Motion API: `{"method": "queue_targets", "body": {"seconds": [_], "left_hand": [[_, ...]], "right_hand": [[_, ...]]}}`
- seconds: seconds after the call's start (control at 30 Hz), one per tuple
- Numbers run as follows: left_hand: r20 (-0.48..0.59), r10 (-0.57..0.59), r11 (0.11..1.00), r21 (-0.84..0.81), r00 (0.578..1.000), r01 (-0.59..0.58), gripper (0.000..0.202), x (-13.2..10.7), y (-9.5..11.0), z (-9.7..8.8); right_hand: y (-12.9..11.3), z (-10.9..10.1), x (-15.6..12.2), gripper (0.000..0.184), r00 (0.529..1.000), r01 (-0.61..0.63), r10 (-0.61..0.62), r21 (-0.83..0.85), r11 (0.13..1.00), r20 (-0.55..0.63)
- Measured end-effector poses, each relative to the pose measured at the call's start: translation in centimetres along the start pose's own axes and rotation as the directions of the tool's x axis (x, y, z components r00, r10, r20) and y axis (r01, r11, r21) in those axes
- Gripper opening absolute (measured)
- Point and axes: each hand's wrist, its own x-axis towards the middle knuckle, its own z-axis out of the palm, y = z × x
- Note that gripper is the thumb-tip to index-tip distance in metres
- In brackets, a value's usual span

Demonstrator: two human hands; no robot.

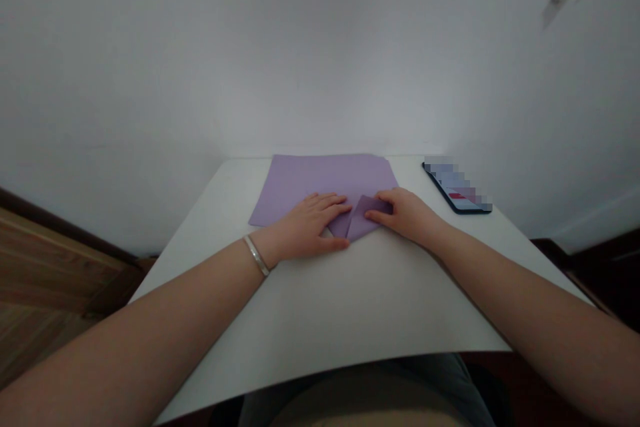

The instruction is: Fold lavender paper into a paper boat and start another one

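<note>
A folded piece of purple paper lies at the near edge of a larger flat purple sheet. My left hand rests with fingers stretched out over the left part of the folded piece, thumb along its near corner. With thumb and fingers, my right hand pinches the right side of the folded piece, where a flap stands slightly raised. Part of the folded paper is hidden under my left hand. A silver bangle circles my left wrist.
Both papers are on a white table set against a pale wall. A phone with a lit, partly blurred screen lies at the table's far right. Wooden furniture stands beyond the left edge.
</note>
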Motion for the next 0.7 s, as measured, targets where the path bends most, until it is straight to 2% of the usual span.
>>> {"method": "queue_targets", "body": {"seconds": [0.1,0.23,0.33,0.53,0.7], "left_hand": [[-0.007,-0.004,1.0,-0.001,1.0,0.004,0.074,0.0,0.1,0.1],[-0.007,0.0,1.0,-0.023,1.0,0.0,0.079,0.1,0.0,0.1],[-0.01,-0.008,0.999,-0.052,1.0,0.007,0.072,0.2,-0.1,0.1],[-0.087,-0.014,0.998,-0.062,0.996,0.009,0.065,0.1,0.2,0.2],[-0.076,-0.023,0.998,-0.054,0.997,0.019,0.067,0.1,0.2,0.2]], "right_hand": [[0.2,-0.3,0.0,0.029,1.0,0.017,-0.018,-0.046,0.999,-0.013],[0.5,-0.8,-0.1,0.022,0.999,-0.012,0.011,0.059,0.998,0.032],[0.6,-0.7,0.1,0.021,0.999,-0.023,0.019,0.099,0.995,0.047],[0.0,-0.4,0.5,0.022,0.998,-0.048,0.046,0.041,0.998,0.049],[-0.4,-0.2,0.6,0.022,0.996,-0.071,0.072,-0.021,0.997,0.056]]}}
